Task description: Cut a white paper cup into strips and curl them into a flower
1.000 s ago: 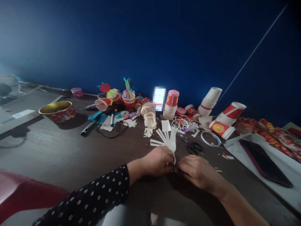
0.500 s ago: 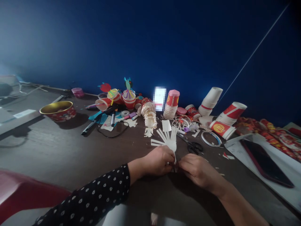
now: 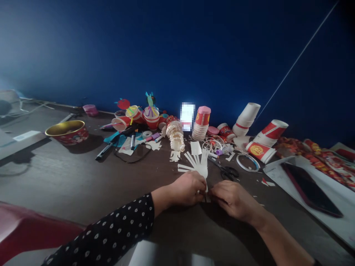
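Note:
A white paper cutout [image 3: 202, 170], its far side cut into several long strips fanned out to the left and away, lies between my hands near the middle of the table. My left hand [image 3: 190, 188] is closed on its near left part, fingers curled under. Close by on the right, my right hand [image 3: 234, 199] has its fingers pinched together at the cutout's near edge. Whatever is between those right fingertips is too small and hidden to tell. Black-handled scissors [image 3: 229, 173] lie just beyond my right hand.
Stacked paper cups [image 3: 203, 122] stand at the back by the blue wall. A tape roll [image 3: 248, 163] and paper scraps lie to the right. A phone [image 3: 312, 190] rests in a white tray [image 3: 341, 221]. On the left are a gold-lined bowl [image 3: 68, 137] and a black marker [image 3: 103, 152].
The hands and the cutout stay almost in place. My right fingertips have shifted very slightly, and the view has turned a little.

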Available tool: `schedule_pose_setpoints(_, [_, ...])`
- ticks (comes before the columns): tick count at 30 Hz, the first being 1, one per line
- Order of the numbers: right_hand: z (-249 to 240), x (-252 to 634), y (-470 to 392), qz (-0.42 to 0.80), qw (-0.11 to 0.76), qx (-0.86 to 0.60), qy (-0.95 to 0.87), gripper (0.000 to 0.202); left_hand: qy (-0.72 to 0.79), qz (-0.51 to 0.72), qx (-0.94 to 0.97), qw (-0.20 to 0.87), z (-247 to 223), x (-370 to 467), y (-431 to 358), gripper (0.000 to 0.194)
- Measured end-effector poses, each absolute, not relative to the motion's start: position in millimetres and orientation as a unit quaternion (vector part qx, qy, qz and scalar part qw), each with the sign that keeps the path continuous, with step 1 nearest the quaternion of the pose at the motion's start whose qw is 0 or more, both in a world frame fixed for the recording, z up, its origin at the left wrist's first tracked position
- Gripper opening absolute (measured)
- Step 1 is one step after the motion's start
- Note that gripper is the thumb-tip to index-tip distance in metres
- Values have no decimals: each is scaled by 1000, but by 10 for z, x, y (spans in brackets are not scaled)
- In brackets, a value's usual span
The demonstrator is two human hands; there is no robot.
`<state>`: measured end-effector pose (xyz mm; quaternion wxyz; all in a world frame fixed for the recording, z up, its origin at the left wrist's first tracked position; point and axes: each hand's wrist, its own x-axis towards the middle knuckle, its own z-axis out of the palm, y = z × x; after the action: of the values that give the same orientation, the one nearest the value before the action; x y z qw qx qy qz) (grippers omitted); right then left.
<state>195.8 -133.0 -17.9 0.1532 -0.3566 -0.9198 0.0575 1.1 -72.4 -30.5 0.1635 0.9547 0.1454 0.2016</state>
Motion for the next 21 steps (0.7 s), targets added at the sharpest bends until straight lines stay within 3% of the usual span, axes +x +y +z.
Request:
schedule_pose_setpoints(10, [-193,1948,-1330,51,177,-359,-915,20,148,197,953,176,-309,12,-716,8])
schedule_pose_setpoints(21, [-120,1954,-1374,69,127,-372,-917,13,154,176,958,167,-286,10,-709,7])
